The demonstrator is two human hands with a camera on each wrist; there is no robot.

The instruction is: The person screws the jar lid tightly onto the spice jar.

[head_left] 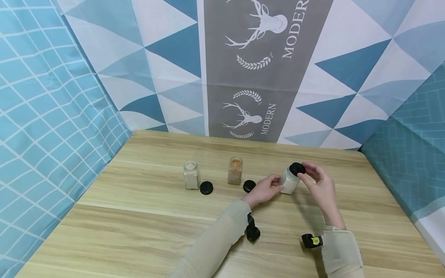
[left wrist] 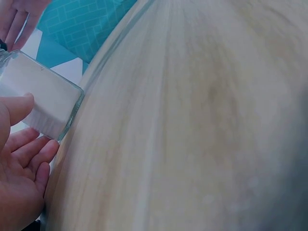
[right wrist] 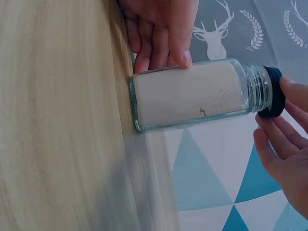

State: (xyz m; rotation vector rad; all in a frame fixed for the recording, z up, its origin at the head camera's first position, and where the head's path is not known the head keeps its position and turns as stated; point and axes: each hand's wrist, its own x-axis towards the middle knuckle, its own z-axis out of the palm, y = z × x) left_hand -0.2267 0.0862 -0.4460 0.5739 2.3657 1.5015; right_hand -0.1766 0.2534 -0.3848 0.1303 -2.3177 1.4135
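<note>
A square glass jar of white powder [head_left: 287, 184] stands on the table at the right, tipped slightly in the head view. Near its base, the thumb and fingers of my left hand [head_left: 265, 190] grip the sides. My right hand [head_left: 324, 189] pinches a round black lid [right wrist: 274, 91] by its edge at the jar's mouth. Below that lid, glass threads show in the right wrist view, and the lid sits a little askew. From the left wrist, the jar [left wrist: 41, 94] appears with the left thumb across its face.
To the left stand an uncapped jar of pale powder [head_left: 192, 177] and an uncapped jar of orange-brown powder [head_left: 235, 173]. One black lid [head_left: 206, 188] lies beside the first, another black lid [head_left: 249, 186] beside the second. Patterned cloth [head_left: 174, 65] hangs behind the wooden table [head_left: 139, 224].
</note>
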